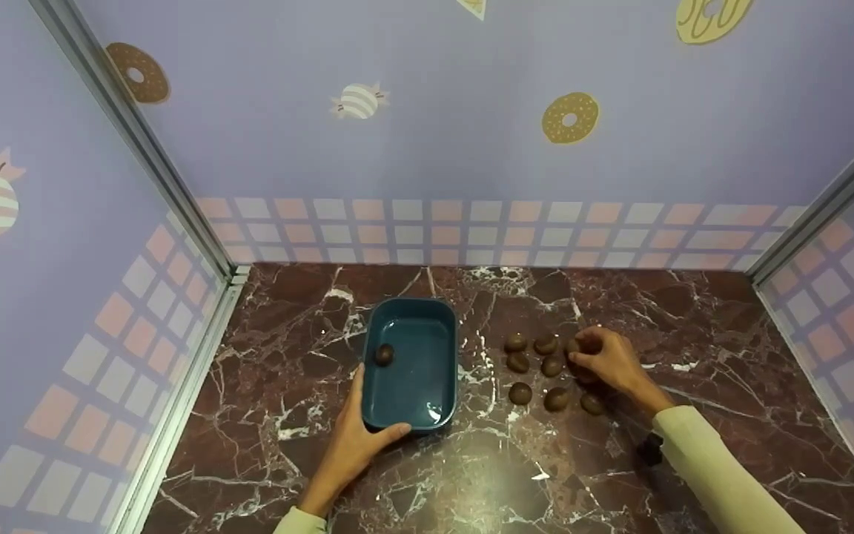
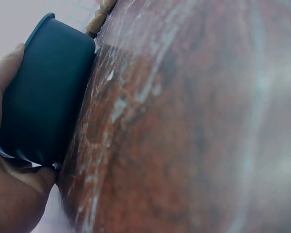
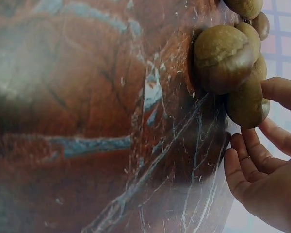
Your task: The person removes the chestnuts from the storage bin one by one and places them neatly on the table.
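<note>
A dark teal rectangular dish [image 1: 445, 371] lies on the table with one brown chestnut [image 1: 384, 355] inside near its left wall. My left hand [image 1: 356, 434] grips the dish's near left corner, thumb along the near side and fingers on the left side. The left wrist view shows the dish's outer wall [image 2: 51, 82] close to that hand. To the right of the dish, several chestnuts [image 1: 520, 393] lie in loose rows. At their right edge my right hand [image 1: 608, 363] pinches a chestnut [image 3: 245, 104] between thumb and fingers. Another chestnut [image 3: 220, 58] sits nearer the right wrist camera.
The dark red marbled table [image 1: 249, 445] has white veins and a glossy surface. A lilac back wall [image 1: 457, 148] with printed sweets and checks stands behind it. Side walls with metal edge strips [image 1: 182, 400] bound the table at left and right.
</note>
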Demonstrator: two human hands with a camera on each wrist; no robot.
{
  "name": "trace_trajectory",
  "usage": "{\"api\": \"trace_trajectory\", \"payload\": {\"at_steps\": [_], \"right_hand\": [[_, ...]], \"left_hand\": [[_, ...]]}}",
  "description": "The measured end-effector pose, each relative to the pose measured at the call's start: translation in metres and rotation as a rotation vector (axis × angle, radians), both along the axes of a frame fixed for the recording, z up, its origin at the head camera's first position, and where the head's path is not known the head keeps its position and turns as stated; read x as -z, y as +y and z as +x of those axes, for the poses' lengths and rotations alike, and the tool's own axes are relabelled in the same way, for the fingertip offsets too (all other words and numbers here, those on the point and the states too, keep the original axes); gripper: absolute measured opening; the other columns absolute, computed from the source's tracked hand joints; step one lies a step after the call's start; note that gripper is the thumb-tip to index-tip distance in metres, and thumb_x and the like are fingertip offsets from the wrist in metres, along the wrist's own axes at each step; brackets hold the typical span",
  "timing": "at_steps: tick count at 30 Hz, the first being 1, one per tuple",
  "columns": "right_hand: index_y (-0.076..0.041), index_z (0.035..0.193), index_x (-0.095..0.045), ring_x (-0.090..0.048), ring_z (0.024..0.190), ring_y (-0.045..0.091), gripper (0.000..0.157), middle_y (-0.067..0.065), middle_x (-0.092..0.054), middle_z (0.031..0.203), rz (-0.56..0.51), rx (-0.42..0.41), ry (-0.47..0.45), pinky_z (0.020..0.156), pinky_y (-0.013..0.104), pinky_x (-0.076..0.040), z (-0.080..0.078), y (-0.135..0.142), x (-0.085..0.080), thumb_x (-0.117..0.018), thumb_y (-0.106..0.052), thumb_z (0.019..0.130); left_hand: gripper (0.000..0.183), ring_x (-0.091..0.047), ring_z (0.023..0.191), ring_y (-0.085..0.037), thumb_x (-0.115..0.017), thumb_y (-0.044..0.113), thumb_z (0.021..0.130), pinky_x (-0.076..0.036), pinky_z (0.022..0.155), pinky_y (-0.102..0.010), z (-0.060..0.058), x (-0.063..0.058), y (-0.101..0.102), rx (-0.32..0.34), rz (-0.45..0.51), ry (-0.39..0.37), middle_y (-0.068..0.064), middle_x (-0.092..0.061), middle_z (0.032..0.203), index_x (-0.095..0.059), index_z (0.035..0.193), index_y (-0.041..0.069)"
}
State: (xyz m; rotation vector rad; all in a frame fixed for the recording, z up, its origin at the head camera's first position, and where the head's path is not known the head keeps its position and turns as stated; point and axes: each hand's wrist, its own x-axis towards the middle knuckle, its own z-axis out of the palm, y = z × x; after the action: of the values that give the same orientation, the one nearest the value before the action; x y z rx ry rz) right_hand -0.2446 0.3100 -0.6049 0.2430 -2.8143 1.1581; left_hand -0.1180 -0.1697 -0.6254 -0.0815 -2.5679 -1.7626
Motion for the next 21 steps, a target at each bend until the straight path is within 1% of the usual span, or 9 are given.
{"api": "trace_trajectory", "payload": {"at_steps": [8, 14, 18, 21], "right_hand": [[0.003, 0.112, -0.078, -0.074, 0.098, 0.038, 0.026, 0.017, -0.079, 0.103, 0.003, -0.006, 0.014, 0.092, 0.054, -0.056, 0.001, 0.000, 0.000, -0.089, -0.008, 0.091], [0.003, 0.113, -0.078, -0.073, 0.097, 0.038, 0.026, 0.017, -0.079, 0.102, 0.019, 0.000, 0.022, 0.090, 0.053, -0.056, 0.001, 0.001, 0.002, -0.089, -0.007, 0.091], [0.005, 0.115, -0.077, -0.073, 0.102, 0.041, 0.027, 0.021, -0.078, 0.108, -0.001, 0.010, 0.021, 0.094, 0.055, -0.056, 0.000, -0.001, -0.004, -0.088, -0.007, 0.093], [0.007, 0.120, -0.076, -0.071, 0.111, 0.046, 0.033, 0.026, -0.076, 0.117, -0.014, 0.019, 0.029, 0.100, 0.060, -0.055, 0.000, -0.004, -0.013, -0.088, -0.008, 0.094]], "left_hand": [[0.131, -0.025, 0.164, -0.045, -0.100, 0.035, 0.083, -0.026, 0.129, -0.065, 0.000, 0.001, 0.000, -0.003, 0.005, 0.003, -0.022, -0.018, 0.182, -0.013, 0.179, 0.014], [0.131, -0.026, 0.164, -0.045, -0.101, 0.034, 0.083, -0.027, 0.129, -0.067, 0.001, 0.001, -0.001, -0.008, -0.007, 0.006, -0.022, -0.019, 0.181, -0.014, 0.179, 0.014], [0.132, -0.027, 0.163, -0.046, -0.101, 0.033, 0.082, -0.027, 0.128, -0.066, 0.000, 0.001, -0.001, -0.009, -0.012, 0.015, -0.022, -0.020, 0.181, -0.014, 0.179, 0.013], [0.132, -0.028, 0.163, -0.045, -0.102, 0.034, 0.082, -0.027, 0.128, -0.065, 0.000, 0.001, -0.001, -0.011, -0.010, 0.017, -0.022, -0.021, 0.181, -0.015, 0.178, 0.013]]}}
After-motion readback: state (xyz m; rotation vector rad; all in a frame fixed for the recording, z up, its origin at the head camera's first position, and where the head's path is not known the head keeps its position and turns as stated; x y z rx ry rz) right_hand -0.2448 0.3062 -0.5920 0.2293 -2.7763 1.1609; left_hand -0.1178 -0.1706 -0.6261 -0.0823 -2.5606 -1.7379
